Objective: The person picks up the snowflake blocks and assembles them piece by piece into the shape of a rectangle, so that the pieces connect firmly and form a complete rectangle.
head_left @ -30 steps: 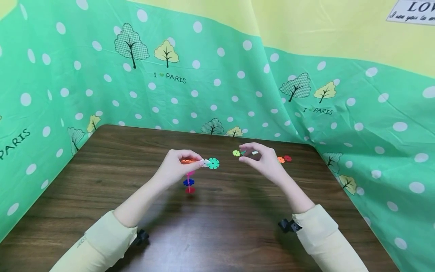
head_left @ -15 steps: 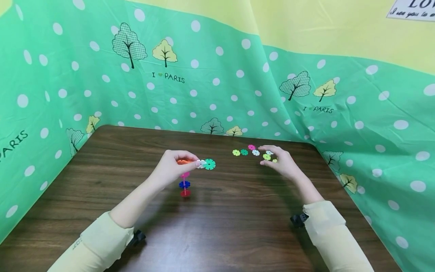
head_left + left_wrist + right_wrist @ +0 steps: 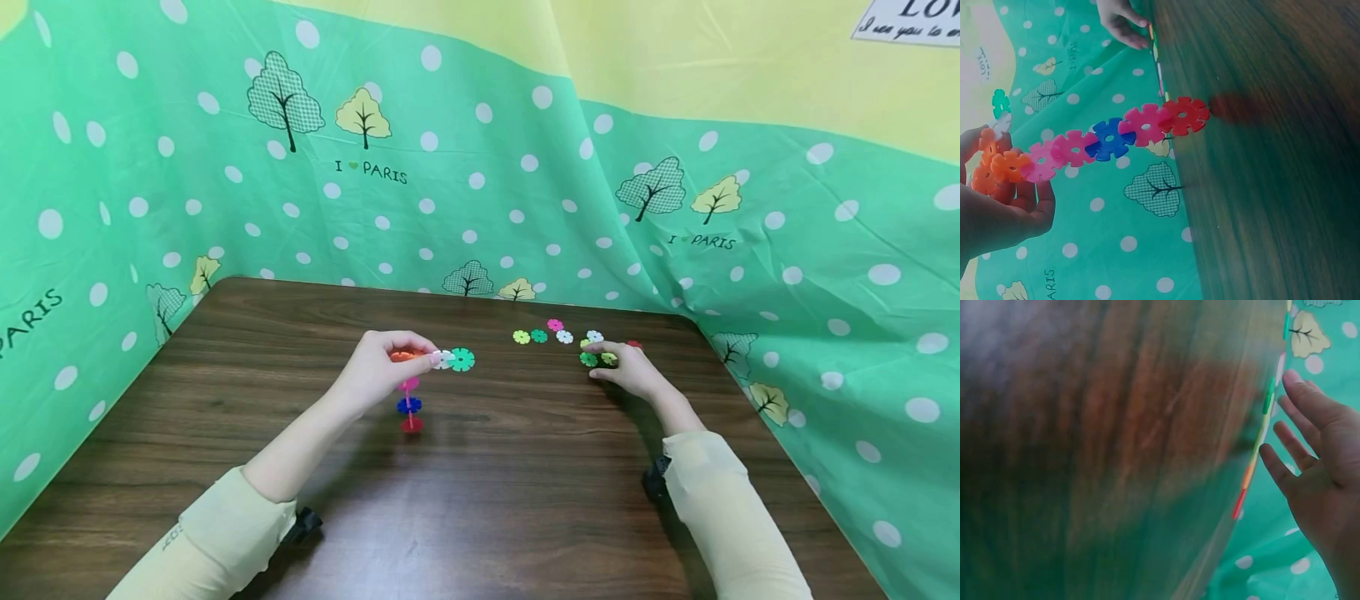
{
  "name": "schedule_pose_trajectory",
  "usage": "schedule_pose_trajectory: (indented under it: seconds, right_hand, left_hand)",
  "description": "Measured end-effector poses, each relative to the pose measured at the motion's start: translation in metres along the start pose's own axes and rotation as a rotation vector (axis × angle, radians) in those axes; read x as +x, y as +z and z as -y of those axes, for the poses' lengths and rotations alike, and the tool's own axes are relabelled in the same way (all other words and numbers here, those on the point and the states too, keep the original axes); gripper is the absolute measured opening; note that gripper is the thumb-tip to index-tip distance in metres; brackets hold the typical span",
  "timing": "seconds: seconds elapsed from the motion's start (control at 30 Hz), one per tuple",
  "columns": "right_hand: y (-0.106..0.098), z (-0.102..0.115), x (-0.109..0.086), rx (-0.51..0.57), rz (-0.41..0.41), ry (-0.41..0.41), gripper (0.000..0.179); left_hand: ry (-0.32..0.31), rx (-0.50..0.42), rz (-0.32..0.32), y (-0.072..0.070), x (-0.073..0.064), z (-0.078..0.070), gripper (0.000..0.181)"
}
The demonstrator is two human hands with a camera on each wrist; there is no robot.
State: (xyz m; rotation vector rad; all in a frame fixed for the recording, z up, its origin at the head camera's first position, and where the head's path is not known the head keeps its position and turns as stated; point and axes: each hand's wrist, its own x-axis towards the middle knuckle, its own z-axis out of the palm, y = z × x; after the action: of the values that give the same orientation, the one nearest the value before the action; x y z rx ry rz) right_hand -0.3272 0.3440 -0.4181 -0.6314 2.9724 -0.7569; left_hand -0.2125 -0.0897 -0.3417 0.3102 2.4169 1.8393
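My left hand (image 3: pixel 382 367) pinches a chain of notched plastic snowflake discs above the table. From the orange discs (image 3: pixel 1010 166) in its fingers, the left wrist view shows pink discs, a blue disc (image 3: pixel 1110 139) and a red disc (image 3: pixel 1185 115) at the lower end. A white disc (image 3: pixel 442 360) and a green disc (image 3: pixel 462 360) stick out past the fingertips. My right hand (image 3: pixel 633 371) is low over the loose discs at the right, its thumb and fingers apart around a green disc (image 3: pixel 588 359). A yellow-green disc (image 3: pixel 609 359) lies partly under that hand.
More loose discs lie flat towards the back: yellow-green (image 3: pixel 521 337), green (image 3: pixel 539 336), pink (image 3: pixel 555 325) and white (image 3: pixel 565 337). A red disc (image 3: pixel 634 343) shows behind the right hand. Polka-dotted cloth (image 3: pixel 480 208) hangs around the back and sides of the wooden table (image 3: pixel 480 517).
My right hand has moved right, away from the held chain, and then down over the loose discs at the right. The left hand and its chain have shifted slightly left.
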Motion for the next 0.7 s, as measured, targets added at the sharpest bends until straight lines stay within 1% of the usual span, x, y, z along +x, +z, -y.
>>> schedule_pose_trajectory:
  seconds: [0.1, 0.23, 0.37, 0.57, 0.7]
  right_hand:
    - [0.001, -0.003, 0.001, 0.006, 0.009, 0.012, 0.042]
    - [0.003, -0.003, 0.002, 0.011, 0.004, 0.001, 0.033]
    - [0.003, -0.001, 0.003, 0.011, 0.020, -0.005, 0.027]
    - [0.002, 0.006, 0.004, 0.034, 0.062, 0.002, 0.030]
    - [0.001, 0.008, 0.004, 0.029, 0.084, 0.010, 0.033]
  left_hand:
    - [-0.004, -0.002, -0.003, -0.001, 0.000, 0.000, 0.017]
    - [0.001, -0.008, 0.000, -0.001, 0.000, 0.001, 0.018]
    - [0.010, -0.005, 0.005, -0.001, 0.000, 0.002, 0.018]
    - [0.017, -0.001, 0.006, -0.001, 0.001, 0.002, 0.018]
    - [0.024, 0.007, 0.008, -0.001, 0.002, 0.002, 0.017]
